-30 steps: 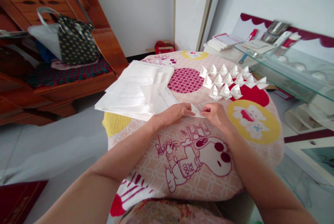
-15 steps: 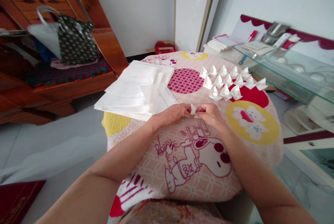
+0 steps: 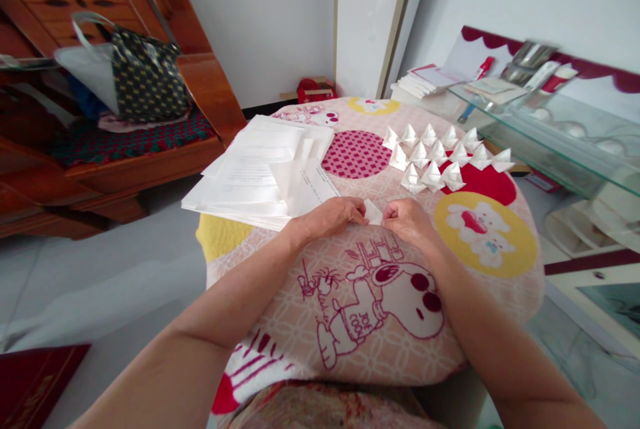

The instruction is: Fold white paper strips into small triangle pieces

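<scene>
Between my hands, low over the cloth, is a small folded piece of white paper point(image 3: 373, 210). My left hand point(image 3: 339, 216) is closed on its left side, with the fingertips partly hidden behind the paper and knuckles. My right hand point(image 3: 407, 218) pinches at the paper's right corner, its fingers curled. Just beyond, to the right, several folded paper boats point(image 3: 433, 177) stand in rows. A stack of printed white sheets point(image 3: 240, 176) lies to the left, with a loose folded sheet point(image 3: 300, 186) on top, close to my left hand.
A patterned cloth point(image 3: 280, 309) with cartoon figures covers the round table. At the right stands a glass shelf point(image 3: 560, 129) holding cups and papers. A wooden bench point(image 3: 150, 162) with a dotted bag point(image 3: 147, 76) is at the left.
My right hand has moved slightly right, away from my left hand, so more of the folded paper shows between them. The boats and the stack have stayed in place.
</scene>
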A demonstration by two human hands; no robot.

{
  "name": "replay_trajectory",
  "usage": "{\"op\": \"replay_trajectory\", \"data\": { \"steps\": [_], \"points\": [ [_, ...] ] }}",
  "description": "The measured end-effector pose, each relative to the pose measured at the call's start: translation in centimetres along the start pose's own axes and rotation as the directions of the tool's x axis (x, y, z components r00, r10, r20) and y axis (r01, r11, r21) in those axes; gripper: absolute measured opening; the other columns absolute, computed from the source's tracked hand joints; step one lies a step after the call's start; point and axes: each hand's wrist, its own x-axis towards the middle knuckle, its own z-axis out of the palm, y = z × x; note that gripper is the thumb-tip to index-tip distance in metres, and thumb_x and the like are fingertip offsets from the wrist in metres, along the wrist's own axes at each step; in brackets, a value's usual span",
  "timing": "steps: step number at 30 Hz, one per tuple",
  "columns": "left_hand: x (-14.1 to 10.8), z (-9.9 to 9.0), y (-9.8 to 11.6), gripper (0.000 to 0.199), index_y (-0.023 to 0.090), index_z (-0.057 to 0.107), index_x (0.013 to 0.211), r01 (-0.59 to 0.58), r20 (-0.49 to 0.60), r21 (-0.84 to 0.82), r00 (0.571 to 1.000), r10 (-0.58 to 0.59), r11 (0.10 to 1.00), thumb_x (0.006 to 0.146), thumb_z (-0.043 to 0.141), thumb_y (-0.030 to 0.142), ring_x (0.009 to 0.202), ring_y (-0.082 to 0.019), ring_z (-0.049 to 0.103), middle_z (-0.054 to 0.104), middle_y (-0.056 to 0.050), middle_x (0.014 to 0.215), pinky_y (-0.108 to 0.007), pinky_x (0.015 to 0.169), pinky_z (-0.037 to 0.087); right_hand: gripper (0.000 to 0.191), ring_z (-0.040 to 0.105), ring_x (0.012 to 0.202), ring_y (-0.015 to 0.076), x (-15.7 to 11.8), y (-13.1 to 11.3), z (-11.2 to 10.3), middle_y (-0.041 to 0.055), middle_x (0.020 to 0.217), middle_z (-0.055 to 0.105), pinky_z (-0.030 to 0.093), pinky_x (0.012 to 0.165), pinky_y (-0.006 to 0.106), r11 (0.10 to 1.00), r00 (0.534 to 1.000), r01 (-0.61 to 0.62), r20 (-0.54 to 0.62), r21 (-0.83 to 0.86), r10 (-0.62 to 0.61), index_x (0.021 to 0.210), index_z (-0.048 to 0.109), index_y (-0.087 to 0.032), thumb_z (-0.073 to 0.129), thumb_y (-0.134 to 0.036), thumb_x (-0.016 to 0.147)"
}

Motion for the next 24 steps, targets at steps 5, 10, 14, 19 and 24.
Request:
{"op": "replay_trajectory", "data": {
  "steps": [5, 10, 14, 19, 24],
  "points": [
    [0.0, -0.1, 0.3, 0.042, 0.021, 0.081, 0.101, 0.021, -0.01, -0.017, 1.0, -0.021, 1.0, 0.085, 0.049, -0.001, 0.093, -0.015, 0.066, 0.073, -0.006, 0.104, -0.026, 0.085, 0.05, 0.012, 0.058, 0.057, 0.0157, -0.2, 2.2, -2.2, 0.0013, 0.058, 0.065, 0.037, 0.056, 0.028, 0.998, 0.998, -0.056, 0.036, 0.008, 0.056, 0.059, 0.069, -0.018, 0.064, -0.009, 0.065],
    [0.5, 0.6, 0.8, 0.025, 0.019, 0.08, 0.092, 0.186, -0.098, -0.035, 0.977, -0.188, 0.982, 0.087, 0.058, 0.009, 0.085, -0.014, 0.067, 0.073, -0.005, 0.099, -0.027, 0.081, 0.05, 0.01, 0.055, 0.052, 0.0145, 0.0, 1.9, -2.3, -0.0004, 0.053, 0.062, 0.038, 0.054, 0.026, 0.971, 0.996, -0.046, -0.06, 0.235, 0.062, 0.062, 0.067, -0.018, 0.062, -0.014, 0.069],
    [1.3, 1.2, 1.5, 0.018, 0.018, 0.079, 0.092, 0.344, -0.163, -0.025, 0.925, -0.344, 0.939, 0.086, 0.062, 0.014, 0.08, -0.015, 0.066, 0.073, -0.004, 0.09, -0.027, 0.079, 0.05, 0.01, 0.058, 0.058, 0.0136, 0.1, -0.2, -0.2, 0.0006, 0.064, 0.068, 0.039, 0.056, 0.025, 0.945, 0.99, 0.131, -0.082, 0.301, -0.111, 0.067, 0.068, -0.018, 0.062, -0.014, 0.073],
    [2.2, 1.6, 2.2, 0.014, 0.017, 0.078, 0.087, 0.465, -0.189, -0.01, 0.869, -0.458, 0.886, 0.082, 0.064, 0.017, 0.075, -0.016, 0.064, 0.072, -0.003, 0.084, -0.027, 0.072, 0.048, 0.014, 0.06, 0.061, 0.0151, 0.7, -1.1, 1.4, 0.0008, 0.063, 0.068, 0.038, 0.058, 0.027, 0.983, 0.992, 0.128, -0.017, 0.135, -0.126, 0.063, 0.067, -0.019, 0.065, -0.009, 0.071],
    [2.5, 1.5, 1.8, 0.016, 0.015, 0.076, 0.085, 0.5, -0.181, -0.132, 0.837, -0.517, 0.856, 0.073, 0.066, 0.012, 0.068, -0.013, 0.06, 0.071, -0.002, 0.079, -0.025, 0.068, 0.047, 0.013, 0.062, 0.063, 0.0157, 0.6, -0.9, 1.2, 0.0013, 0.066, 0.071, 0.041, 0.059, 0.027, 0.984, 0.99, 0.14, -0.019, 0.11, -0.139, 0.067, 0.069, -0.02, 0.063, -0.01, 0.073]
  ]
}}
